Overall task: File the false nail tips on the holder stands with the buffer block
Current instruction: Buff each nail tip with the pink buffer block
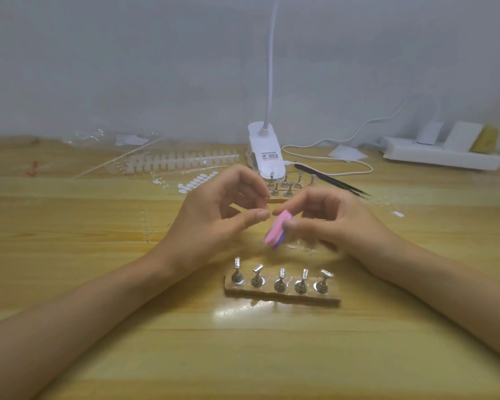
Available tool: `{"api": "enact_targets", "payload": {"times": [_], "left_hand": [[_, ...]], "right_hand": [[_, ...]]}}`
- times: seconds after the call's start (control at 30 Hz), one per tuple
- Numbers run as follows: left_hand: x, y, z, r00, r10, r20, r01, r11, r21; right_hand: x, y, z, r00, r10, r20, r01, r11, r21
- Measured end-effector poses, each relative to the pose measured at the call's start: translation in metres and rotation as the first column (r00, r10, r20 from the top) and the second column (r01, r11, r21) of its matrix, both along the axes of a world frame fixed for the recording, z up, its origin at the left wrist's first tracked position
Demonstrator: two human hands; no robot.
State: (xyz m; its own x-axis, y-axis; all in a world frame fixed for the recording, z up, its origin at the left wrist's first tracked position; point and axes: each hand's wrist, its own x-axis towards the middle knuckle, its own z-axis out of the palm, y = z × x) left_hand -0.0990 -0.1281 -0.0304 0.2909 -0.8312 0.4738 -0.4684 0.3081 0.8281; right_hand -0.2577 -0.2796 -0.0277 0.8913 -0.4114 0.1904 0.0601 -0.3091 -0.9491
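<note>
Between the thumb and forefinger of the right hand (329, 223), the buffer block (274, 232) is pinched, pink face up with a purple layer beneath, tilted and held clear of the bench (272, 356); this grip is closed on the block. Just beside it, the left hand (214, 217) is held above the bench with its fingers curled and its thumb set near the forefinger. Whether a clear false nail tip is held in that grip cannot be told, since nothing is made out between the fingertips. Below both hands, five holder stands (280, 280) are set in a row on a wooden base (283, 297), each topped by a small pale piece that may be a tip; none is touched by the block. Farther back, a second group of stands (286, 186) is seen near the lamp clip (264, 151), with black tweezers (334, 181) to the right and strips of spare tips (185, 161) to the left. The step in hand is judged to be the filing itself, or the readying of a tip for it, as block and left fingertips lie close together. For the next move, the block's flat face would need to be laid lightly against a tip's edge while the tip or its stand is steadied by the left hand, since so light a piece is likely to be knocked loose by a hard stroke.
</note>
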Motion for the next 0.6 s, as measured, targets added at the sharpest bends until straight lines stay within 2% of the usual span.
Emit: {"api": "enact_targets", "payload": {"times": [0.03, 0.13, 0.23, 0.33, 0.47, 0.53, 0.6], "left_hand": [[-0.0004, 0.0001, 0.0002, 1.000, 0.000, 0.014, 0.000, 1.000, 0.008], [-0.0019, 0.0007, 0.0013, 0.999, 0.015, 0.034, -0.016, 1.000, 0.023], [-0.0024, 0.0021, 0.0024, 0.998, 0.038, 0.046, -0.038, 0.999, 0.016], [-0.0042, 0.0032, 0.0037, 0.995, 0.052, 0.079, -0.054, 0.998, 0.018], [-0.0056, 0.0039, 0.0049, 0.991, 0.072, 0.115, -0.074, 0.997, 0.016], [-0.0064, 0.0042, 0.0054, 0.991, 0.064, 0.120, -0.067, 0.998, 0.022], [-0.0067, 0.0048, 0.0056, 0.990, 0.077, 0.115, -0.080, 0.997, 0.017]], "right_hand": [[0.0000, 0.0004, -0.0012, 1.000, 0.003, 0.000, -0.003, 1.000, -0.026], [-0.0003, -0.0022, 0.0008, 0.995, -0.093, 0.027, 0.091, 0.994, 0.056], [0.0002, 0.0005, 0.0003, 0.999, 0.037, -0.018, -0.037, 0.999, -0.027], [0.0011, -0.0017, -0.0002, 0.997, -0.066, 0.042, 0.064, 0.996, 0.064], [0.0006, -0.0001, -0.0017, 0.999, 0.035, -0.022, -0.036, 0.999, -0.034], [0.0016, -0.0015, -0.0010, 0.998, -0.063, 0.018, 0.062, 0.998, 0.020], [0.0005, -0.0029, 0.0001, 0.999, -0.048, 0.014, 0.048, 0.998, 0.027]]}}
